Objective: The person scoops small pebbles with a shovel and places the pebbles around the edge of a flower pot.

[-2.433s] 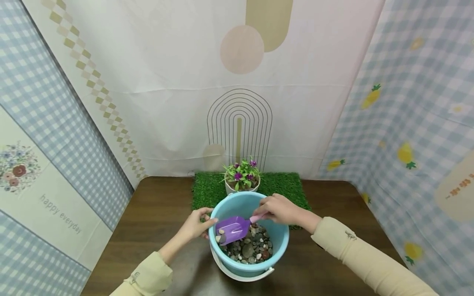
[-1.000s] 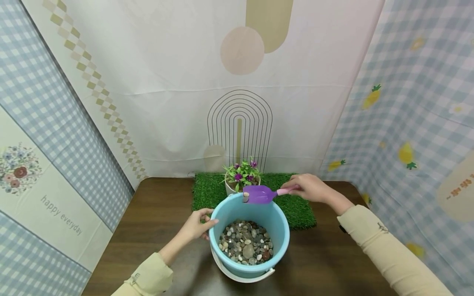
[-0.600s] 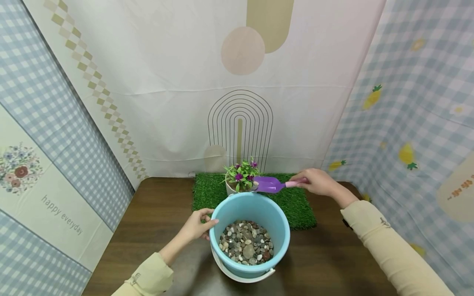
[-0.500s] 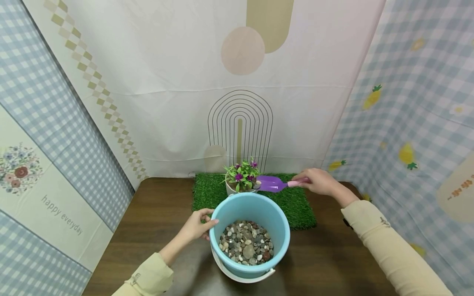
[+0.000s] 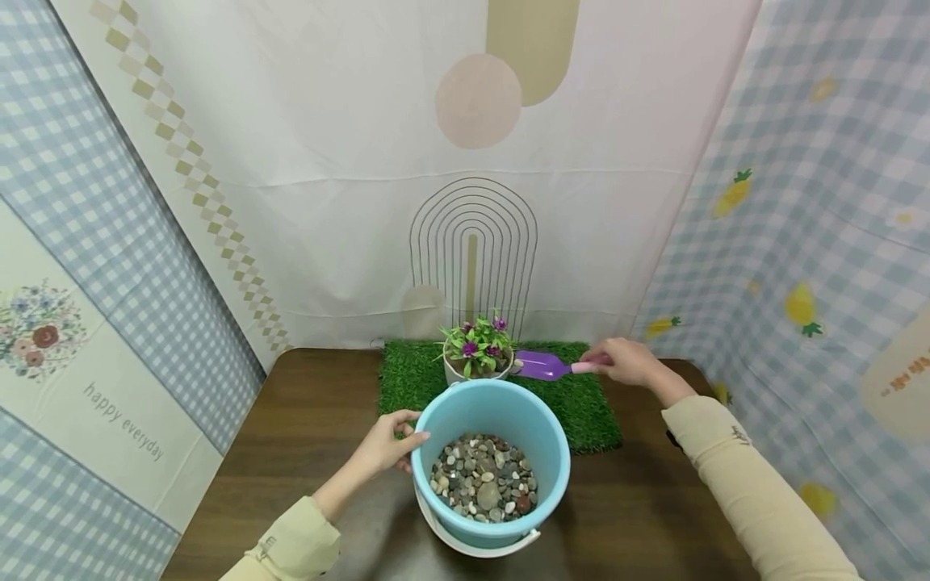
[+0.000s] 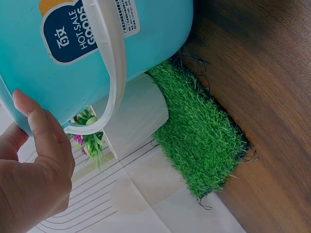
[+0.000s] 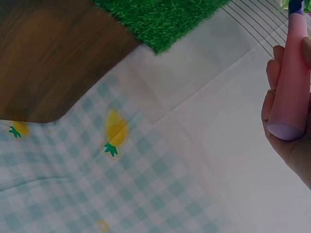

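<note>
My left hand (image 5: 388, 442) grips the rim of a light blue bucket (image 5: 494, 407), fingers outside and thumb at the edge. Pebbles (image 5: 485, 484) of mixed colours cover the bucket's bottom. In the right hand (image 5: 626, 361) is the pink handle (image 7: 291, 82) of a purple hand shovel (image 5: 543, 366), held level behind the bucket. Its blade tip, with a pale stone (image 5: 517, 366) on it, is right at the edge of a white flowerpot (image 5: 454, 374). A leafy plant with purple flowers (image 5: 475, 343) fills the pot.
Under the flowerpot lies a green artificial grass mat (image 5: 581, 415) on a dark wooden table (image 5: 327, 411). The bucket's white carrying handle (image 6: 114, 63) hangs down its side. Printed cloths (image 5: 349, 242) hang behind and on both sides.
The right hand has lifted the shovel, with a few stones, out of the bucket and moved it back to the flowerpot. Lately it has shifted slightly right. The left hand stays on the rim.
</note>
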{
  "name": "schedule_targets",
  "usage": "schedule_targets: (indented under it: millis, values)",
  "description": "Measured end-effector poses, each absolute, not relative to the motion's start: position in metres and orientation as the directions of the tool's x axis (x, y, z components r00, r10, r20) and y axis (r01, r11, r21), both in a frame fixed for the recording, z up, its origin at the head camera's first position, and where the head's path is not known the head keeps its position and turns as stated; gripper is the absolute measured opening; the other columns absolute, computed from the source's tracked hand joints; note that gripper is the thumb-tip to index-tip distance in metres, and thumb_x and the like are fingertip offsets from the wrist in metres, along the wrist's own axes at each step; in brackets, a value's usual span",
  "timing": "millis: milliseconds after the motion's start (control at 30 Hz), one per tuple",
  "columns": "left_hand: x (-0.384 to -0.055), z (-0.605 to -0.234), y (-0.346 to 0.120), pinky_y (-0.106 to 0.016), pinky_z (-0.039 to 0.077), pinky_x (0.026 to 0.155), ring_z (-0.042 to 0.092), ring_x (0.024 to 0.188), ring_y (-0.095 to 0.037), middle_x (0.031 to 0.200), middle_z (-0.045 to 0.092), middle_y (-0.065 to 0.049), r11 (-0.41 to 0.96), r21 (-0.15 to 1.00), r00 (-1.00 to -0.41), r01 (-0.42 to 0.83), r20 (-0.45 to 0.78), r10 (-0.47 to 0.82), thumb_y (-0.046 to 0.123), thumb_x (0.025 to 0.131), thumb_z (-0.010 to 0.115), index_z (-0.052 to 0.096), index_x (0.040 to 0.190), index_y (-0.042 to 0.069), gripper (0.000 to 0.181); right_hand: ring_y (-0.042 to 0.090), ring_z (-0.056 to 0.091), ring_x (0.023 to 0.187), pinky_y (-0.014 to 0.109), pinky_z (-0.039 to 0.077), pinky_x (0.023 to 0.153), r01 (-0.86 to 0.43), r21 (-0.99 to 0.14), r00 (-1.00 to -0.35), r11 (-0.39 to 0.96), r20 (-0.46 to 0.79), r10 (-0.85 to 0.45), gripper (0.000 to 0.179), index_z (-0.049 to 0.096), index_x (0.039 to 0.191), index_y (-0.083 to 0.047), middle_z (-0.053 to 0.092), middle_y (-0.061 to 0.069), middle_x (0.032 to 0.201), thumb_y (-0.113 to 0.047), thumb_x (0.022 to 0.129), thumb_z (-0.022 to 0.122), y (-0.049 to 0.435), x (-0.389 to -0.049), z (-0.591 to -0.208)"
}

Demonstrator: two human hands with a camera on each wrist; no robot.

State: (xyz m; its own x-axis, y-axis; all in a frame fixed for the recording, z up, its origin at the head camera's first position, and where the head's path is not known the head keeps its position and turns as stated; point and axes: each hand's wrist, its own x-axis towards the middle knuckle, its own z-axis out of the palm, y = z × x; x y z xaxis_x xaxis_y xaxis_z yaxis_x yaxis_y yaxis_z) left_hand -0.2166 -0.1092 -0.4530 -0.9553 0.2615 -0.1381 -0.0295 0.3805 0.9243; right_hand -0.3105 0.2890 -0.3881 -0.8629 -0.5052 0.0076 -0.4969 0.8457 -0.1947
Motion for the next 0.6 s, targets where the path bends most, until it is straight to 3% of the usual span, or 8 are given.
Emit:
schedule_targets:
  millis: [133, 433, 600]
  values:
    - [-0.217, -0.454, -0.109, -0.034, 0.06, 0.05, 0.058, 0.049, -0.009, 0.082, 0.059, -0.012, 0.383, 0.923, -0.954, -0.029, -0.139, 0.264, 0.009, 0.091, 0.062, 0.048, 0.128, -0.01, 0.045, 0.029, 0.066, 0.086, 0.044, 0.058, 0.069, -0.467, -0.2, -0.876, 0.861, -0.027, -0.482, 0.024, 0.072, 0.107, -0.006, 0.071, 0.012, 0.098, -0.021, 0.089, 0.065, 0.283, -0.315, -0.396]
    - [-0.216, -0.453, -0.109, -0.038, 0.061, 0.052, 0.06, 0.051, -0.01, 0.082, 0.059, -0.012, 0.392, 0.919, -0.958, -0.045, -0.151, 0.245, 0.009, 0.09, 0.062, 0.049, 0.129, -0.009, 0.044, 0.033, 0.066, 0.095, 0.049, 0.057, 0.078, -0.398, -0.217, -0.894, 0.891, -0.124, -0.43, 0.035, 0.07, 0.11, -0.005, 0.071, 0.014, 0.104, -0.033, 0.092, 0.06, 0.258, -0.325, -0.395]
    - [-0.216, -0.453, -0.11, -0.042, 0.062, 0.054, 0.061, 0.052, -0.011, 0.082, 0.058, -0.011, 0.386, 0.922, -0.958, -0.041, -0.147, 0.248, 0.009, 0.09, 0.062, 0.049, 0.128, -0.009, 0.044, 0.034, 0.064, 0.098, 0.05, 0.057, 0.082, -0.371, -0.13, -0.911, 0.92, -0.141, -0.387, 0.02, 0.072, 0.106, -0.006, 0.07, 0.013, 0.104, -0.016, 0.092, 0.062, 0.24, -0.328, -0.383]
